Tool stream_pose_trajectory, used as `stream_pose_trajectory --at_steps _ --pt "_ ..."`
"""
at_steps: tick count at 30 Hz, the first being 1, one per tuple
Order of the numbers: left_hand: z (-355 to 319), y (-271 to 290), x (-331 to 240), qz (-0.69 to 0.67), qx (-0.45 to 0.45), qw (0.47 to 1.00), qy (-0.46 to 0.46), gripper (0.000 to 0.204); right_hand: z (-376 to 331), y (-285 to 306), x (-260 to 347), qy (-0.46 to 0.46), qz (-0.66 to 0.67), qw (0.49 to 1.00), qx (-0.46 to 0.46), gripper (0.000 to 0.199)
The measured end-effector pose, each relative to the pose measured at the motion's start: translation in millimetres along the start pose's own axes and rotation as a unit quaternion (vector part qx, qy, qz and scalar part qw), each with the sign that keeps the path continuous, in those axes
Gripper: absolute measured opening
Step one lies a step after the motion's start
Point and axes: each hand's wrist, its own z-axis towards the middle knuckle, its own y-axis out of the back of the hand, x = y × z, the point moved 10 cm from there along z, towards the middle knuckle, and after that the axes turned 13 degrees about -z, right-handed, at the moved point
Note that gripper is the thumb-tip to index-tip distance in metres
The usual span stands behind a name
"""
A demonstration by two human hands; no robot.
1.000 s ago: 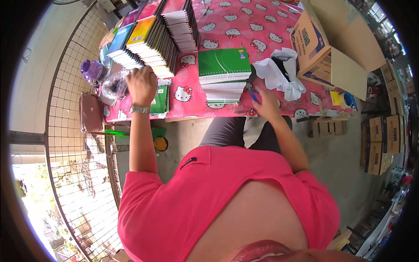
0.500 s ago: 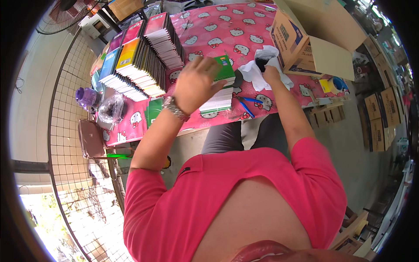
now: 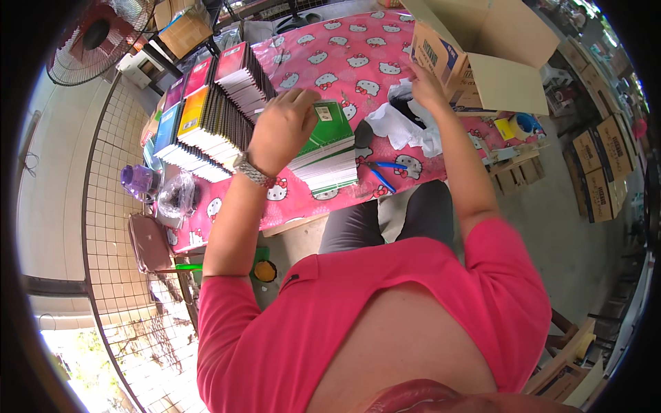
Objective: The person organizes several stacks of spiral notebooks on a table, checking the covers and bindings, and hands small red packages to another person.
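A stack of green-covered spiral notebooks (image 3: 332,132) stands near the table's front edge, white page edges facing me. My left hand (image 3: 286,124), a metal watch at its wrist, is at the stack's left side, its fingers curled at the edge of the top notebook. My right hand (image 3: 427,86) is beside the cardboard box, with a finger stretched out and nothing visible in it. Just below it lies a crumpled white cloth (image 3: 430,140) with a black item (image 3: 406,110) among its folds. Blue-handled pliers (image 3: 383,176) rest right of the stack.
Tall piles of red, yellow and blue notebooks (image 3: 200,113) stand at the left. An open cardboard box (image 3: 475,82) sits at the far right, with a blue tape roll (image 3: 525,125) near it. A purple bottle (image 3: 138,180) and a plastic-wrapped bundle (image 3: 177,196) are by the left edge.
My right hand has left the white cloth and moved up beside the box. My left hand has shifted left along the green stack, whose top cover now shows a pale label.
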Motion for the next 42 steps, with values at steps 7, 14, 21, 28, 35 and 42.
stream_pose_trajectory --at_steps 7,14,21,28,35,42 --pt "7 -11 -5 0.047 -0.041 0.998 0.000 0.013 -46 68 157 0.186 0.239 0.953 0.009 0.023" --pt "0 -14 -12 0.054 -0.039 0.998 0.010 0.012 -63 88 191 0.297 0.224 0.925 -0.079 0.013" --pt "-5 -10 -21 0.070 -0.066 0.995 -0.027 0.012 -69 77 199 0.282 0.237 0.928 0.062 0.018" --pt "-6 -12 -19 0.069 -0.047 0.996 0.008 0.018 -69 90 210 0.319 0.217 0.920 0.074 0.029" --pt "-6 -17 -25 0.106 -0.070 0.992 -0.006 0.024 -74 83 212 0.211 0.183 0.948 0.154 0.034" --pt "-14 -12 -18 0.058 -0.065 0.996 0.008 0.021 -70 39 207 0.080 0.442 0.803 0.392 0.030"
